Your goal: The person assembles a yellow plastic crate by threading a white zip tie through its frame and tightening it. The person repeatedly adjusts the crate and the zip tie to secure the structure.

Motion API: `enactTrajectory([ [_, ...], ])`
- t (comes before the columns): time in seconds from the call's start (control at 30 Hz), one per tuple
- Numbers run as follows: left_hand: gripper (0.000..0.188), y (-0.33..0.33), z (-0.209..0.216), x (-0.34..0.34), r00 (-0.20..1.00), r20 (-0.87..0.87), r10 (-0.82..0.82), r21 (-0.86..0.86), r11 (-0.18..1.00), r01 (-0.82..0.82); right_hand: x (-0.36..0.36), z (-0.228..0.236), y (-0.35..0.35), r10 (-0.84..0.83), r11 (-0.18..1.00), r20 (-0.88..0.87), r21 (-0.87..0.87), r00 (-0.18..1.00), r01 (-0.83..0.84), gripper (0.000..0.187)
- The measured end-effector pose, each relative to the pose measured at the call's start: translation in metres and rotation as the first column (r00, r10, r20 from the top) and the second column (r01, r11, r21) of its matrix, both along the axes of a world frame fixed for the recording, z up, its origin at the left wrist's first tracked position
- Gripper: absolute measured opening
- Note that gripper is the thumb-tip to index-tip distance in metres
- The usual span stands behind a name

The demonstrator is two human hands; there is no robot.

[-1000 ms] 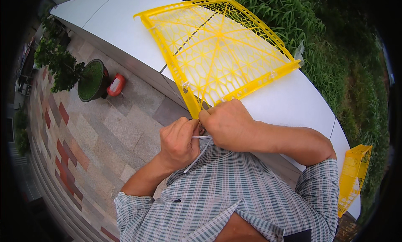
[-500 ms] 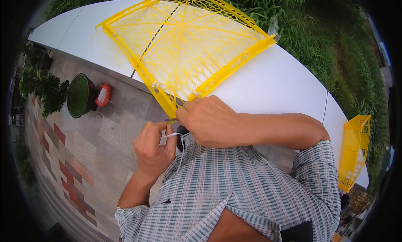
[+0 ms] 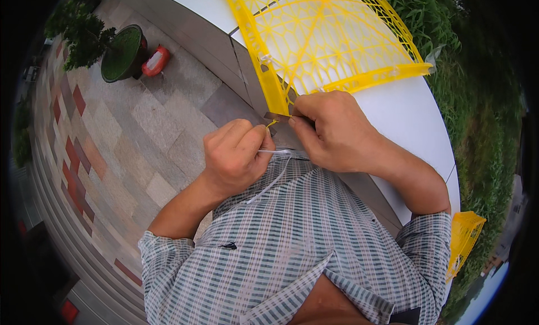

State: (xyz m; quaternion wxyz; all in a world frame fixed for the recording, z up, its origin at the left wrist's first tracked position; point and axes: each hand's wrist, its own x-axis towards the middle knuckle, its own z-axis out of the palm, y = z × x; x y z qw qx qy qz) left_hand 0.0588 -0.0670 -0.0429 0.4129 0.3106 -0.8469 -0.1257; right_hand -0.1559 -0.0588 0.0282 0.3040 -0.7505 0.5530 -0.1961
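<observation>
A yellow openwork plastic crate (image 3: 272,93) rests on a white ledge, its near corner pointing at my hands. Just off that corner, my left hand (image 3: 233,153) is closed in a pinch on a thin yellow cord (image 3: 273,123), which shows a small knot. A white cord (image 3: 279,180) also comes out of the left fist and hangs in a loop over my shirt. My right hand (image 3: 336,131), beside the crate's corner, pinches thumb and forefinger together at the yellow cord's other side; its remaining fingers curl beneath the crate's near rim.
The white ledge (image 3: 412,120) runs along my right, with a second yellow crate (image 3: 465,238) farther along it. Green plants (image 3: 477,156) grow behind. On the paved floor to the left stand a potted shrub (image 3: 124,55) and a red bag (image 3: 156,61).
My view has swung, so crate and ledge appear farther right. My hands have drawn slightly apart, and the knotted yellow cord between them now shows more clearly.
</observation>
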Motion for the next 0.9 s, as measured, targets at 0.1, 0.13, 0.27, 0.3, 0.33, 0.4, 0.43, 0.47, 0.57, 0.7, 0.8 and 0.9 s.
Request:
enactTrajectory([
  [0.1, 0.021, -0.001, 0.001, -0.001, 1.000, 0.004, 0.003, -0.021, 1.000, -0.003, -0.005, 0.003, -0.002, 0.013, 1.000, 0.022, 0.021, 1.000, -0.013, 0.018],
  [0.13, 0.021, -0.002, 0.002, -0.001, 1.000, 0.006, -0.001, -0.024, 1.000, 0.001, -0.006, -0.001, -0.002, 0.028, 1.000, 0.018, -0.006, 0.999, -0.027, 0.018],
  [0.27, 0.021, -0.002, 0.001, -0.001, 1.000, 0.004, -0.004, -0.043, 0.999, 0.004, -0.005, 0.000, -0.001, 0.022, 1.000, 0.009, -0.014, 1.000, -0.022, 0.018],
  [0.3, 0.021, -0.002, -0.001, -0.001, 1.000, -0.007, -0.006, -0.051, 0.999, 0.006, -0.005, 0.000, -0.001, 0.033, 0.999, -0.001, -0.019, 0.999, -0.033, 0.018],
  [0.33, 0.022, -0.004, -0.003, -0.001, 1.000, -0.017, -0.012, -0.060, 0.998, 0.011, -0.006, 0.000, -0.002, 0.041, 0.999, -0.010, -0.024, 0.999, -0.041, 0.019],
  [0.4, 0.022, -0.004, -0.003, -0.001, 1.000, -0.014, -0.026, -0.066, 0.998, 0.025, -0.005, -0.001, -0.002, 0.053, 0.998, -0.040, -0.030, 0.998, -0.054, 0.018],
  [0.43, 0.022, -0.004, -0.001, -0.001, 0.999, 0.000, -0.033, -0.063, 0.998, 0.033, -0.004, -0.002, -0.002, 0.059, 0.998, -0.060, -0.030, 0.996, -0.061, 0.016],
  [0.47, 0.022, -0.004, 0.001, -0.002, 0.999, 0.013, -0.040, -0.059, 0.997, 0.040, -0.003, -0.004, -0.001, 0.064, 0.997, -0.080, -0.031, 0.995, -0.067, 0.015],
  [0.57, 0.022, -0.006, 0.003, -0.008, 0.991, -0.007, -0.135, -0.019, 0.991, 0.135, 0.007, -0.011, 0.005, 0.093, 0.982, -0.258, -0.137, 0.962, -0.132, 0.011],
  [0.7, 0.020, -0.005, 0.014, -0.022, 0.985, -0.134, -0.111, 0.005, 0.994, 0.112, 0.012, -0.018, 0.008, 0.094, 0.967, -0.235, -0.208, 0.967, -0.145, 0.010],
  [0.8, 0.018, -0.009, 0.018, -0.020, 0.977, -0.186, -0.109, 0.074, 0.989, 0.124, 0.009, -0.017, 0.009, 0.066, 0.981, -0.187, -0.169, 0.980, -0.098, 0.011],
  [0.9, 0.014, -0.013, 0.032, -0.007, 0.987, -0.159, -0.016, 0.171, 0.984, 0.044, 0.006, -0.013, 0.007, 0.015, 0.994, -0.107, -0.103, 0.994, -0.026, 0.011],
])
